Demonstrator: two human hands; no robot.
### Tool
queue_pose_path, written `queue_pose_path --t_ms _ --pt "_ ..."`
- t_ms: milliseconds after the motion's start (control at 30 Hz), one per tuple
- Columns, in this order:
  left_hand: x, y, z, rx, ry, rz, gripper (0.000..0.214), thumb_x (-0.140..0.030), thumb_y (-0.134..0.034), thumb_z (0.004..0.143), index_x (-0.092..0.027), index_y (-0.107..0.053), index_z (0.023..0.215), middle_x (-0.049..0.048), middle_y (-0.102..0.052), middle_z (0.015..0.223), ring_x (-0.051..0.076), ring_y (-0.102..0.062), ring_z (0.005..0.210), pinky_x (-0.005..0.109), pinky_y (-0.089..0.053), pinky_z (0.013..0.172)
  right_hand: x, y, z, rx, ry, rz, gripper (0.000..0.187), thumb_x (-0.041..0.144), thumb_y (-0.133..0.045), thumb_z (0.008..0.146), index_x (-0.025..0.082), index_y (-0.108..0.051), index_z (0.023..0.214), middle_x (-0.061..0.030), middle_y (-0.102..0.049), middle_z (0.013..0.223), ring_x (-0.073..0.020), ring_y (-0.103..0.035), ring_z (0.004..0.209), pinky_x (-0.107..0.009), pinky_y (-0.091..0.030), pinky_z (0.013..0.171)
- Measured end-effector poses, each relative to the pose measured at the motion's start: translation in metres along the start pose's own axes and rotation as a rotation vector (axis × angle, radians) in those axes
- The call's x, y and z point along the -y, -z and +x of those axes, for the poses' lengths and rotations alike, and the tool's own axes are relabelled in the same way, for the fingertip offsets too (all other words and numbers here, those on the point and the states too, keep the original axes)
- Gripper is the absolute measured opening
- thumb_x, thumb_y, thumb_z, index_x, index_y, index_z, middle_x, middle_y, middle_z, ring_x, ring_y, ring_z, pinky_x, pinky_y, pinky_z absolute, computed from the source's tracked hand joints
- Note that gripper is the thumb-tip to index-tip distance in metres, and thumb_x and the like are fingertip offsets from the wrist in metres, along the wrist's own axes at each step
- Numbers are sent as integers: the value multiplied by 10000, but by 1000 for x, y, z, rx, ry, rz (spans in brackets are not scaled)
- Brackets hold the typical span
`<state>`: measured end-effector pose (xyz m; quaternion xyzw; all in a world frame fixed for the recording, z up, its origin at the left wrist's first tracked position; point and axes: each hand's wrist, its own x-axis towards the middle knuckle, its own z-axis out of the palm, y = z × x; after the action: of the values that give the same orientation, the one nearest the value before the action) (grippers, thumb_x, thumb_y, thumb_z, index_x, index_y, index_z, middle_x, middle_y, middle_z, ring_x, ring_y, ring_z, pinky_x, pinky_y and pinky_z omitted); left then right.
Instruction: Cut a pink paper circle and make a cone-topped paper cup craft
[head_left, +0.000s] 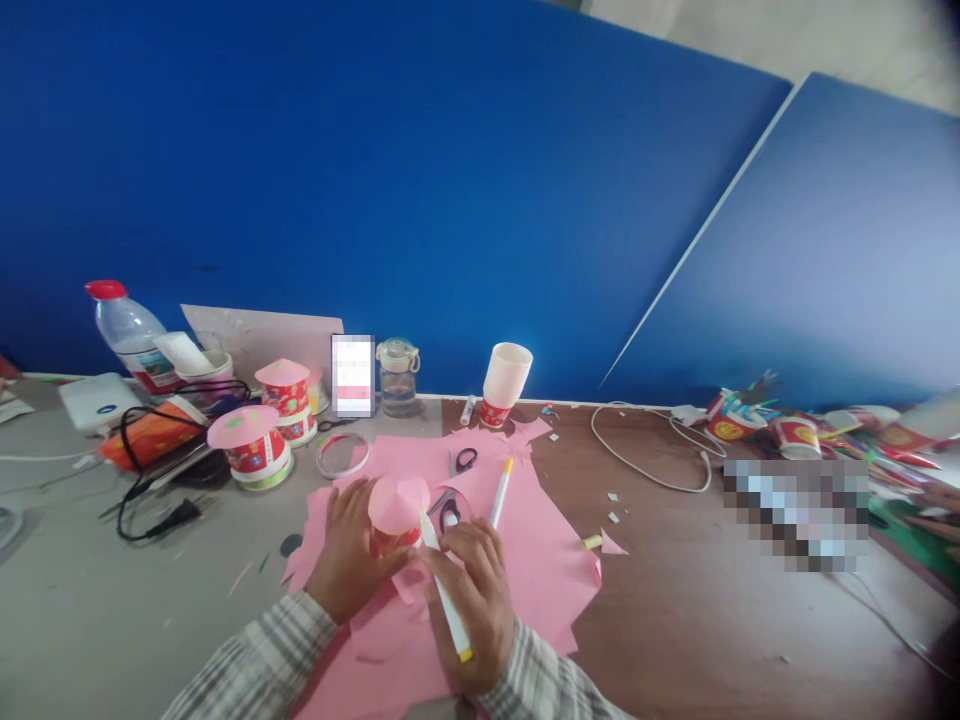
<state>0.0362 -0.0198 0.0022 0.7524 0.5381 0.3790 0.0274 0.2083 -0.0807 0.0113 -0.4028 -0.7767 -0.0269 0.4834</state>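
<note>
My left hand [351,550] is closed around the side of a red paper cup [396,543] topped by a pink paper cone [399,503]. In my right hand [474,590] is a white marker with a yellow end [450,605], its tip touching or close to the cone's right edge. Beneath both hands spread pink paper sheets [540,560]. Just beyond the right hand lie dark-handled scissors [448,510], with a second pair of scissors [466,460] farther back. A yellow-capped marker [502,493] rests on the paper.
Two cone-topped cups [251,455] stand at left near a roll of tape [343,456], a black plug [176,516] and a bottle [131,330]. At the back are a glass jar [398,380] and stacked white cups [508,372]. A white cable [652,480] curls at right.
</note>
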Motion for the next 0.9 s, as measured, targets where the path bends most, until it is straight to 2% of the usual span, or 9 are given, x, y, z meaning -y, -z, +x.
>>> queue_pose_path --t_ms 167,267,500,900 --pt "-2 -1 4 -64 -6 74 682 -488 -607 414 -140 -454 980 141 -579 875 358 -460 911 575 -204 881 -1 -2 -1 22 -4 5 306 162 -569 762 219 -588 1062 -44 -615 902 -241 -611 865 -505 -456 876" --pt "-1 -2 4 -57 -2 69 633 -455 -625 396 -170 -465 938 117 -585 843 356 -457 912 574 -182 891 0 -3 -1 24 -1 12 308 156 -569 752 229 -588 1050 -46 -619 907 -250 -614 869 -510 -461 876" --pt "4 -8 0 -20 20 -25 546 -290 -609 444 -190 -465 961 105 -596 881 340 -463 920 569 -180 899 0 -5 0 15 35 16 297 140 -580 732 225 -599 1016 -52 -623 902 -262 -625 866 -514 -485 849" --pt "5 -7 -1 0 2 -69 508 -227 -575 474 -183 -494 973 111 -602 883 339 -469 904 568 -221 879 1 -12 6 37 59 17 311 156 -591 749 225 -595 1052 -40 -626 940 -246 -609 891 -464 -497 855"
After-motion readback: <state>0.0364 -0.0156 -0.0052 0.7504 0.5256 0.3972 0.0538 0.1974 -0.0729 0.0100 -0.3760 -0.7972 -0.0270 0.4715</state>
